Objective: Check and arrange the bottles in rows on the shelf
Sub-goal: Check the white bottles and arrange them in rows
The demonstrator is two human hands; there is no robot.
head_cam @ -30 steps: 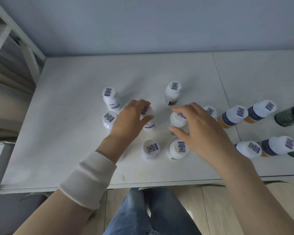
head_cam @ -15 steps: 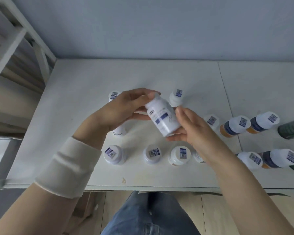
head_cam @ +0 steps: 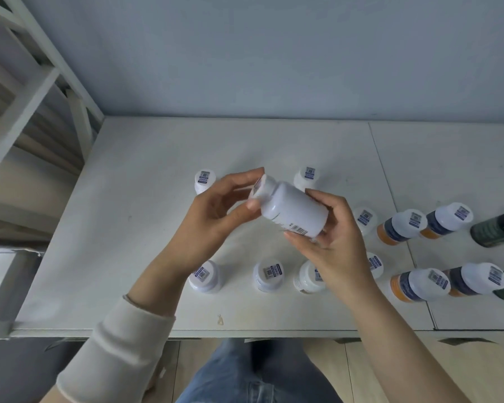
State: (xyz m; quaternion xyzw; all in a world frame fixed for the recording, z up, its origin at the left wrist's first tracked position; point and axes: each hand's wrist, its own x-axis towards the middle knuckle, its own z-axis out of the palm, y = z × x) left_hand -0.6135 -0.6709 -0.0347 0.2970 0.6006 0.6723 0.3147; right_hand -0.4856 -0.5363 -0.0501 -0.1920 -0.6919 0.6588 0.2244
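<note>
I am holding one white bottle [head_cam: 294, 212] up over the middle of the shelf [head_cam: 146, 228], clear of the surface, with both hands on it. My left hand [head_cam: 213, 219] is pinching the cap end between thumb and forefinger, toward the upper left of the frame. My right hand [head_cam: 335, 242] is cradling the base end, fingers curled over the far side and thumb under the near side, so both hands are closed on this one bottle.

The bottle is lying nearly flat, tilted, its long axis running from the cap at upper left down to the base at lower right. A barcode on its side is facing me, so I judge I am in the checking step, not yet placing.

Below the hands, three bottles are standing in a near row at the lower centre, and two more are standing in the far row behind the hands. The gap in that far row is sitting almost directly under the held bottle, between the two far bottles. Darker bottles are lying over at the right edge.

To set it down I would need to swing the base downward; the right hand, on the base, is the better placed to carry it while the left lets go of the cap.
</note>
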